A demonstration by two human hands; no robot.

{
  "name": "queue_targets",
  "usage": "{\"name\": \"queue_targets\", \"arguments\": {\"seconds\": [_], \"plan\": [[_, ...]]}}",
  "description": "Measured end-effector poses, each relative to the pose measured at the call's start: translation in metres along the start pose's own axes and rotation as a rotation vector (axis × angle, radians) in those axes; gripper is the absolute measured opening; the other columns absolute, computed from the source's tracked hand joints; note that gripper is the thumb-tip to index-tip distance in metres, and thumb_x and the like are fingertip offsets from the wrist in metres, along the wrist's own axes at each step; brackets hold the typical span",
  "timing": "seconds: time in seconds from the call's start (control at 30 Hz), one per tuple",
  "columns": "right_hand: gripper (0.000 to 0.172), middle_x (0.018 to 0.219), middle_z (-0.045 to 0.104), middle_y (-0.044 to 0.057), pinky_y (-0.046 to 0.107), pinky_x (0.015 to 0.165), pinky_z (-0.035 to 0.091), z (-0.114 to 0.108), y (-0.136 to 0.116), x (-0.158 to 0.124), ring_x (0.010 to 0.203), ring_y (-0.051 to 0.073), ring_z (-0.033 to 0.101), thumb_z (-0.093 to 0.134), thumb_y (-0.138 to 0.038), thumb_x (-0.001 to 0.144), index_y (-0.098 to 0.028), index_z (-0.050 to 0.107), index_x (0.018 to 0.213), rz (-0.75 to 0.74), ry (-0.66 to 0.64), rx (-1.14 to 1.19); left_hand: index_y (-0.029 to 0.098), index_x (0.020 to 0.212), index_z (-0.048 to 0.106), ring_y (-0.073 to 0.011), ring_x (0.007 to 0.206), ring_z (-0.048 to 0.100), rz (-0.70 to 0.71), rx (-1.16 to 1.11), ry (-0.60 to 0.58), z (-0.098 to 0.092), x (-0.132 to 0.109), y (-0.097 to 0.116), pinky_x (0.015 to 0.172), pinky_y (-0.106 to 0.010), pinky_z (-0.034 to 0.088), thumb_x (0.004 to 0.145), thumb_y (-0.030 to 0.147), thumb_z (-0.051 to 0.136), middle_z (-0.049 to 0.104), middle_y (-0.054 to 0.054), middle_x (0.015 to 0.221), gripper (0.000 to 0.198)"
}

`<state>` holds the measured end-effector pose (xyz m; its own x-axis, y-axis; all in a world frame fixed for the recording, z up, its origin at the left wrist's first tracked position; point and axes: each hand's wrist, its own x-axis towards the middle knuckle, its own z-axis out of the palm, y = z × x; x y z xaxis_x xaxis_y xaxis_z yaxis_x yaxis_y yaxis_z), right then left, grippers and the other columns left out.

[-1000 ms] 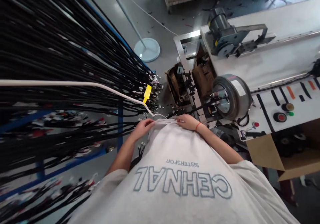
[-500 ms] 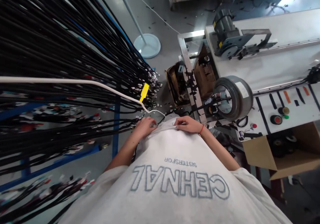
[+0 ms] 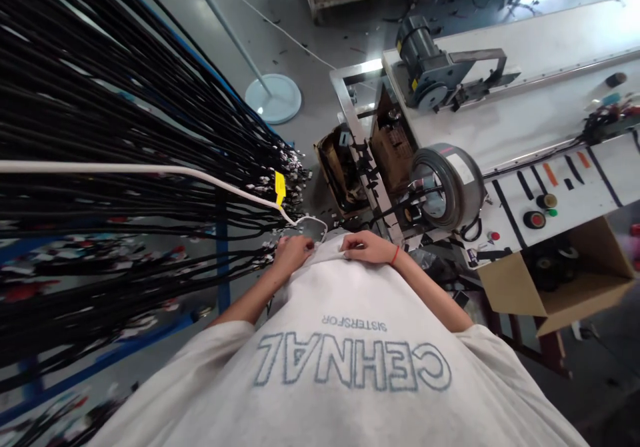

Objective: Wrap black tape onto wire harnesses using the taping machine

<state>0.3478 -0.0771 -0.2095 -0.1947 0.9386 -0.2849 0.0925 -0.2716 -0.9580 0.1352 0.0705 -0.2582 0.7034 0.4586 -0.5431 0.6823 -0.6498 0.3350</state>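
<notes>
The white T-shirt (image 3: 360, 300) I wear spreads out below, its lettering upside down. At its lower front edge, my left hand (image 3: 293, 254) has its fingers curled and closed on the fabric. My right hand (image 3: 369, 246), with a red string round the wrist, pinches the same edge a short way to the right. A white cable (image 3: 220, 186) comes in from the left and curves down beside my left hand; a yellow tag (image 3: 280, 187) is fixed to it. Both sets of fingertips are partly hidden.
Long black cable bundles (image 3: 125, 120) hang on a blue rack (image 3: 165, 330) at left. To the right stands a white bench (image 3: 480, 127) with a motor (image 3: 417, 44), a tape-like grey ring (image 3: 453, 184) and buttons. An open cardboard box (image 3: 585, 300) sits below it. A round stand base (image 3: 275, 100) is ahead.
The bench and stand have shifted left in view as my head turned slightly. Both hands keep their places at the T-shirt's edge.
</notes>
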Motion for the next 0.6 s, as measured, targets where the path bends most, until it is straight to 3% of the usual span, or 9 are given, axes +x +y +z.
{"name": "queue_targets", "arguments": {"seconds": [0.13, 0.27, 0.37, 0.5, 0.6], "plan": [[0.017, 0.077, 0.063, 0.000, 0.024, 0.069, 0.041, 0.001, 0.001, -0.002, 0.073, 0.013, 0.053, 0.061, -0.030, 0.082, -0.014, 0.063, 0.082, -0.009, -0.004, 0.029, 0.016, 0.095, 0.073, -0.0258, 0.094, 0.066, 0.121, -0.314, -0.057, 0.013, 0.010, -0.009, 0.085, -0.034, 0.048, 0.075, 0.023, 0.053, 0.075, -0.010, 0.097, 0.029], [0.018, 0.076, 0.061, 0.000, 0.024, 0.068, 0.040, 0.001, 0.002, -0.003, 0.071, 0.012, 0.052, 0.061, -0.032, 0.082, -0.014, 0.063, 0.081, -0.022, -0.012, 0.038, 0.014, 0.086, 0.073, -0.0270, 0.091, 0.066, 0.026, -0.690, -0.159, 0.022, 0.020, -0.014, 0.085, -0.035, 0.049, 0.068, 0.030, 0.062, 0.075, -0.008, 0.086, 0.027], [0.020, 0.074, 0.060, 0.000, 0.024, 0.067, 0.039, 0.002, 0.004, -0.002, 0.070, 0.012, 0.050, 0.061, -0.034, 0.082, -0.014, 0.062, 0.081, -0.042, -0.003, 0.045, 0.014, 0.091, 0.073, -0.0268, 0.093, 0.065, -0.039, -0.959, -0.369, 0.017, 0.024, -0.015, 0.085, -0.034, 0.050, 0.059, 0.029, 0.071, 0.075, -0.007, 0.092, 0.036], [0.020, 0.073, 0.058, -0.001, 0.024, 0.067, 0.039, 0.002, 0.003, -0.002, 0.069, 0.012, 0.049, 0.060, -0.034, 0.082, -0.014, 0.061, 0.079, -0.049, -0.021, 0.045, 0.016, 0.094, 0.071, -0.0214, 0.084, 0.066, -0.208, -1.216, -0.640, 0.005, 0.034, -0.021, 0.072, -0.028, 0.051, 0.054, 0.016, 0.073, 0.074, -0.008, 0.093, 0.040], [0.020, 0.075, 0.060, 0.000, 0.025, 0.069, 0.040, 0.002, 0.002, -0.002, 0.072, 0.013, 0.050, 0.060, -0.034, 0.083, -0.014, 0.061, 0.080, -0.049, -0.036, 0.034, 0.016, 0.086, 0.069, -0.0135, 0.064, 0.061, -0.378, -1.227, -0.671, 0.009, 0.047, -0.023, 0.054, -0.020, 0.042, 0.058, 0.010, 0.072, 0.070, -0.004, 0.079, 0.029]]}}
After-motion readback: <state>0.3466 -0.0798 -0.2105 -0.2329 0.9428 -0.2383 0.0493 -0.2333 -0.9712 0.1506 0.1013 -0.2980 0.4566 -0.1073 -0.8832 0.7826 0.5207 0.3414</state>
